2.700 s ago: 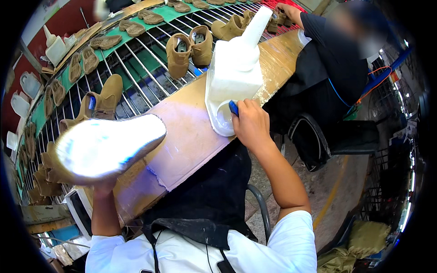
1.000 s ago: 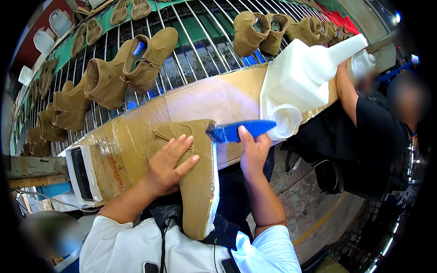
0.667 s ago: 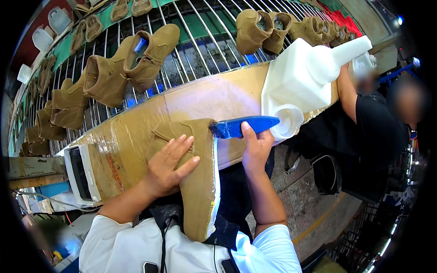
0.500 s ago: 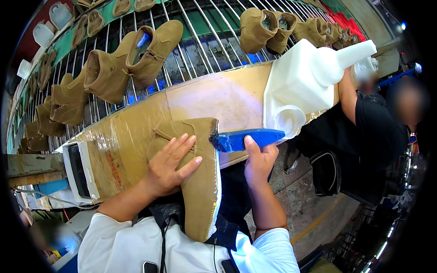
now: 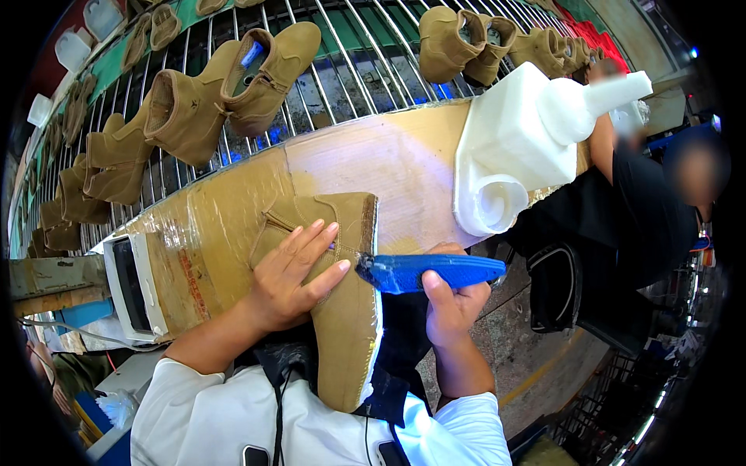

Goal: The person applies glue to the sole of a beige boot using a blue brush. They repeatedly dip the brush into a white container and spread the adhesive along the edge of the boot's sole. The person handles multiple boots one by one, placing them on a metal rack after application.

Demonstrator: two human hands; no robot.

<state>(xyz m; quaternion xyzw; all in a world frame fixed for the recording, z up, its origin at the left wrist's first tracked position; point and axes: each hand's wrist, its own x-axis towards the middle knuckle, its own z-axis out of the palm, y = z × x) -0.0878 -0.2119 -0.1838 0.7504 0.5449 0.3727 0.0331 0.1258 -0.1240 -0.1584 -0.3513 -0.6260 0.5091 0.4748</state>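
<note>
A tan ankle boot (image 5: 346, 334) lies on its side across my lap and the cardboard-covered bench. White coating lines its stitched sole edge, while the edge near the heel is brown. My left hand (image 5: 295, 272) lies flat on the boot's upper, fingers stretched out and thumb apart. In my right hand (image 5: 454, 299) is a blue-handled brush (image 5: 443, 272), gripped with the thumb on top. Its dark tip (image 5: 365, 268) meets the boot's sole edge. Beyond the brush stands a white plastic dispenser (image 5: 509, 132) with a long spout and a small round cup (image 5: 493, 206) at its base.
Cardboard under clear tape covers the bench (image 5: 365, 159). Behind it, a metal-bar rack (image 5: 346, 66) carries several tan boots (image 5: 260, 78). A white-framed dark panel (image 5: 132, 287) sits at the bench's left end. Another person in dark clothes (image 5: 645, 210) sits at the right.
My right hand and the brush have moved down along the sole edge, toward me. The left hand stays on the boot, which has barely shifted. The view has tilted slightly.
</note>
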